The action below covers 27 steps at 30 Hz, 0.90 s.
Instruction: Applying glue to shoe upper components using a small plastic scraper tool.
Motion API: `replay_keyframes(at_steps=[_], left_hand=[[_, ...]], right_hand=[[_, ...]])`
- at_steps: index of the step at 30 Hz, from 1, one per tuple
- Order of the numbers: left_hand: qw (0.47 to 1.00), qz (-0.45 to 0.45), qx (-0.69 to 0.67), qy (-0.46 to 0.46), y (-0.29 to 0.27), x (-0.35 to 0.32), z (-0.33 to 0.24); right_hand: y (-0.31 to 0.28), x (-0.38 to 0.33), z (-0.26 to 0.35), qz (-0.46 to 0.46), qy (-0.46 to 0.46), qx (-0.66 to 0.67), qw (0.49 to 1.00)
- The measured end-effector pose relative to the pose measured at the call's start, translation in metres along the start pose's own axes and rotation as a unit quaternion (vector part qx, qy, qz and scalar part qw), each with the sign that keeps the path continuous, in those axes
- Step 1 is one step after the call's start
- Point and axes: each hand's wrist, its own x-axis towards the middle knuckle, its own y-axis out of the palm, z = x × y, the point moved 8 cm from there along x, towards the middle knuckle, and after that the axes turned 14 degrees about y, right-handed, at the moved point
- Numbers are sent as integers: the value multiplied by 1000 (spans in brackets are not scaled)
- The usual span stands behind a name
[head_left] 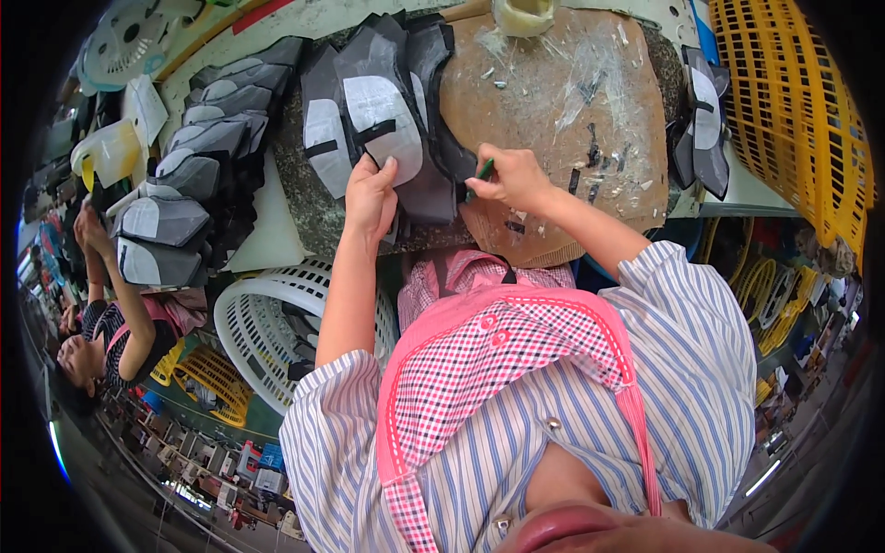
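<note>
A pile of dark grey, pale-panelled pieces (376, 103), shaped like shoe uppers, lies on the worktable in front of me. My left hand (371, 195) is closed on the near edge of the top piece, thumb over its pale panel and fingers underneath. Black strips cross the pale panels. My right hand (513, 179) is closed around a small green-handled tool (485, 170), beside the dark edge of the pile. The tool's tip is too small to make out.
Under my right hand lies brown cardboard (553, 101) with dried residue and black scraps. Beyond it is a tub (524, 17). More pieces overlap at left (166, 221) and right (705, 120). A yellow basket (793, 111) stands right; a white basket (263, 318) sits below. Another person (120, 341) works left.
</note>
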Motion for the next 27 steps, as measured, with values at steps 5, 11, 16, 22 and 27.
replay_keyframes(at_steps=[5,11,16,22,27], left_hand=[[993,45,22,109,12,-5,-73],[859,-65,206,464,10,-35,-227],[741,-187,271,585,-23,-85,-298],[675,-312,219,631,-107,-146,-356],[740,-356,160,548,-174,-118,-334]], right_hand=[[-41,27,0,20,38,12,999],[-167,104,-31,-330,-11,147,932],[-180,125,-37,-366,-99,-432,818],[-194,97,-82,-234,51,287,927],[-175,87,-87,-249,64,372,892]])
